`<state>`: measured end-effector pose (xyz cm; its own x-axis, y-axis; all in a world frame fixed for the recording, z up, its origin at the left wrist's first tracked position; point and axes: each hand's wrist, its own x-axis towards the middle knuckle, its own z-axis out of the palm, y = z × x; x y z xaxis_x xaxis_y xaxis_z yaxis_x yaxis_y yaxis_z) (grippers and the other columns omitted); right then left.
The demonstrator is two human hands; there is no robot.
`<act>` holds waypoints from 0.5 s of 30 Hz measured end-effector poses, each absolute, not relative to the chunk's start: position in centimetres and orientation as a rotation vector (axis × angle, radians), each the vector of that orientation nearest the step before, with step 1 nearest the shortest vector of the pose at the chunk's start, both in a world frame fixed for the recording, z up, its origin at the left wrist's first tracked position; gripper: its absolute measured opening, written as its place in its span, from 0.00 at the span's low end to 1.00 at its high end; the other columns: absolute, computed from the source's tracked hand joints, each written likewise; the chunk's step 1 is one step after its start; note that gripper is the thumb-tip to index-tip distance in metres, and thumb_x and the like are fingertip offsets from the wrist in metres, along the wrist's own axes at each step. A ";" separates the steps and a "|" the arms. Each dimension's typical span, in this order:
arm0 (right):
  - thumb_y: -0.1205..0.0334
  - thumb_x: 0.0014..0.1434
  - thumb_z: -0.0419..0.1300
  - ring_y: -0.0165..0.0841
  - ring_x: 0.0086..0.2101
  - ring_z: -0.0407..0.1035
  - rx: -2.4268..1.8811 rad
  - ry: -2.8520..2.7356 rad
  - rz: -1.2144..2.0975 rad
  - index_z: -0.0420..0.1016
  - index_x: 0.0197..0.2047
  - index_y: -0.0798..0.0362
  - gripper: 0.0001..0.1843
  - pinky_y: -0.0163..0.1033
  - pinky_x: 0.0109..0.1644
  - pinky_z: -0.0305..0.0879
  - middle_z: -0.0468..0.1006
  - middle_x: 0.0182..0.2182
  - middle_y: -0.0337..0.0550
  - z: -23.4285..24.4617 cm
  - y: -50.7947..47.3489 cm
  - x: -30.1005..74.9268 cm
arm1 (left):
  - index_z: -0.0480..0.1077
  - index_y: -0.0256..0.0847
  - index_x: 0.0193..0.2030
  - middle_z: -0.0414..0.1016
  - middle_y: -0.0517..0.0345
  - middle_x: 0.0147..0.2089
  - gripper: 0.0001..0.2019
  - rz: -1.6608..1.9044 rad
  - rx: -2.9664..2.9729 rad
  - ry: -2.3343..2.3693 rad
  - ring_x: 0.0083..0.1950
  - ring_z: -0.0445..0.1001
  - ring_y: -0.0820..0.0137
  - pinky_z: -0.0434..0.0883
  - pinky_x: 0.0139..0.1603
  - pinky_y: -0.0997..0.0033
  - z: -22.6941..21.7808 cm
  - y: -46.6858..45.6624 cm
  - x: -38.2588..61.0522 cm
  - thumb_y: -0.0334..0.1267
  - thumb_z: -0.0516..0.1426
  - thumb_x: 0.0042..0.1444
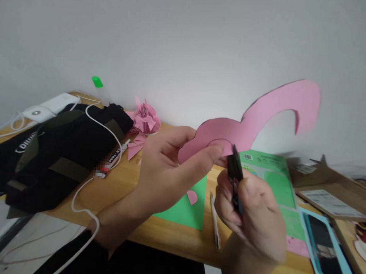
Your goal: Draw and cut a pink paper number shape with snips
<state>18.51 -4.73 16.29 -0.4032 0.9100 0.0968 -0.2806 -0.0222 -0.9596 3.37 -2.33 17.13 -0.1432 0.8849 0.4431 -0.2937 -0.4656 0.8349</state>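
Your left fingers [204, 160] pinch a curved pink paper shape [248, 130]; your right fingers [224, 193] are wrapped around black scissors [235, 167]. Below you is the wooden bench [124, 179], with a black bag [67, 146] lying to your left. Your pink paper shape is raised above the bench, the scissors' blades at its lower edge beside a drawn curve [220, 139]. Beneath lies a green sheet [187, 213], a slim white pen-like item [215, 226] just beside it and a small pink scrap [192, 197] on it.
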 end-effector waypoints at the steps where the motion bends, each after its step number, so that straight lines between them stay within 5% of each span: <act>1: 0.44 0.68 0.56 0.21 0.14 0.40 -0.745 -1.307 1.598 0.61 0.27 0.50 0.24 0.29 0.15 0.36 0.54 0.14 0.27 16.4 -4.7 18.5 | 0.80 0.44 0.30 0.80 0.63 0.26 0.05 1.736 1.251 0.727 0.26 0.75 0.73 0.71 0.27 0.71 17.2 -2.3 3.3 0.36 0.66 0.58; 15: 0.42 0.67 0.57 0.20 0.13 0.40 -0.783 -1.345 1.577 0.62 0.26 0.51 0.25 0.29 0.14 0.36 0.54 0.13 0.27 16.7 -4.7 18.7 | 0.80 0.44 0.29 0.80 0.64 0.27 0.06 1.699 1.304 0.740 0.26 0.74 0.75 0.71 0.26 0.72 17.6 -2.2 3.0 0.36 0.66 0.58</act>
